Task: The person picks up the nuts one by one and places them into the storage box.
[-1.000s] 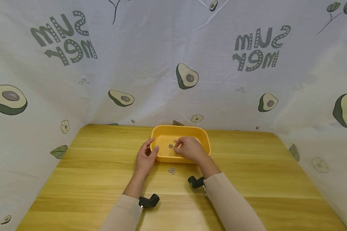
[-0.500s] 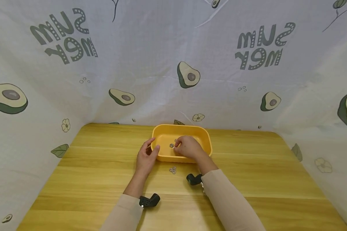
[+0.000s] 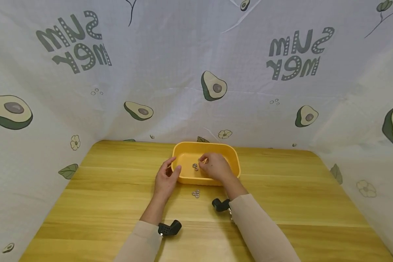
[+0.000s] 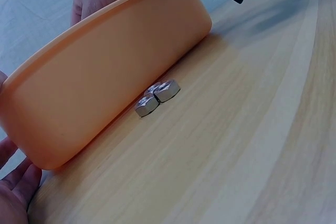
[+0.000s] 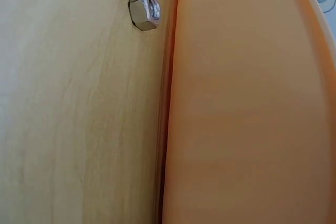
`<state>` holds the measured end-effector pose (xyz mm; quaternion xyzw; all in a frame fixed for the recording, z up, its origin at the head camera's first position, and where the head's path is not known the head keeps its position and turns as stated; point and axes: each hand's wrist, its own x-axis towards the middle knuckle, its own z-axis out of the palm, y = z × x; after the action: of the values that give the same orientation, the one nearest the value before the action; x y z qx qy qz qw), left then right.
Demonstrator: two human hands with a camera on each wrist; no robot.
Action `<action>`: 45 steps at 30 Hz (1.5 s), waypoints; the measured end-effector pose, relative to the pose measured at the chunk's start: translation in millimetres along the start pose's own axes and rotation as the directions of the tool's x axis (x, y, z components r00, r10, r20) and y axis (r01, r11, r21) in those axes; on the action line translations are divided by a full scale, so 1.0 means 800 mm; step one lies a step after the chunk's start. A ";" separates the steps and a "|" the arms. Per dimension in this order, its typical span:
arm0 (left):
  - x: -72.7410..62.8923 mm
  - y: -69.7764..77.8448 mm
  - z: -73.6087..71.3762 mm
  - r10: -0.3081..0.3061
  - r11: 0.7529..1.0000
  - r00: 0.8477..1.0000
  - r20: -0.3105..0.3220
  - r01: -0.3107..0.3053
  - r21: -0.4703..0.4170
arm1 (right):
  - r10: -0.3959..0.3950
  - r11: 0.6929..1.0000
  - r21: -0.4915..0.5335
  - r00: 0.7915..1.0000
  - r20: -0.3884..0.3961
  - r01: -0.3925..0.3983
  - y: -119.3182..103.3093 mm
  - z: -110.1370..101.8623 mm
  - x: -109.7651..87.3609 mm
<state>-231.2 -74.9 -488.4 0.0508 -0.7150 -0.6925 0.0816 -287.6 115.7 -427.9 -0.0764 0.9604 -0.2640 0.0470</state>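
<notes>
Avocado-printed cloth (image 3: pixel 214 120) hangs behind a wood-grain surface (image 3: pixel 118 203) that carries a rectangular yellow tub (image 3: pixel 196 181). Around the tub's left end, the left hand (image 3: pixel 165 181) curls, thumb at the rim. Inside, the right hand (image 3: pixel 217 167) dips its bent fingers just beside two hex nuts (image 3: pixel 194 165); whether they pinch anything is unclear. Three more nuts (image 4: pixel 167 91) cluster on the surface before the tub's near wall.

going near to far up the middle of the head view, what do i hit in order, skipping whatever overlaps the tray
left wrist camera → right wrist camera → three loose hex nuts → yellow tray → avocado-print cloth
</notes>
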 end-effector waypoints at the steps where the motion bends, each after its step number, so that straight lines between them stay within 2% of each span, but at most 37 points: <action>1: 0.000 0.000 0.000 -0.001 1.000 1.000 0.000 0.001 0.002 | -0.001 1.000 0.007 1.000 -0.013 0.001 0.000 -0.001 -0.001; 8: -0.002 0.000 0.000 -0.016 1.000 1.000 -0.003 0.016 0.001 | 0.051 0.984 0.173 0.997 -0.056 -0.040 0.002 -0.011 -0.011; 14: -0.001 -0.001 -0.001 -0.009 1.000 1.000 -0.005 0.009 0.000 | 0.048 0.954 0.300 0.991 -0.127 -0.008 0.001 -0.029 -0.031; 19: 0.000 -0.001 -0.002 -0.014 1.000 1.000 -0.006 0.014 0.004 | 0.042 0.943 0.331 0.982 -0.186 0.022 0.000 -0.030 -0.052; 27: 0.000 0.002 -0.001 -0.016 1.000 1.000 -0.010 0.016 0.020 | -0.006 0.930 0.361 0.983 -0.184 0.074 0.001 -0.016 -0.079; 37: 0.000 0.000 -0.003 -0.012 1.000 1.000 0.002 0.012 0.009 | -0.028 0.949 0.308 0.991 -0.132 0.067 0.003 -0.009 -0.095; 41: 0.000 -0.001 -0.001 -0.014 1.000 1.000 0.003 0.014 0.016 | -0.070 0.948 0.309 0.997 -0.033 0.077 0.002 -0.008 -0.101; 45: -0.001 -0.001 0.000 -0.011 1.000 1.000 0.003 0.011 0.018 | -0.138 0.944 0.315 0.985 0.107 0.098 0.004 -0.004 -0.103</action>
<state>-230.7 -74.6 -489.0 0.0541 -0.7210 -0.6866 0.0762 -207.7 134.0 -422.9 -0.1422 0.8961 -0.4075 0.1038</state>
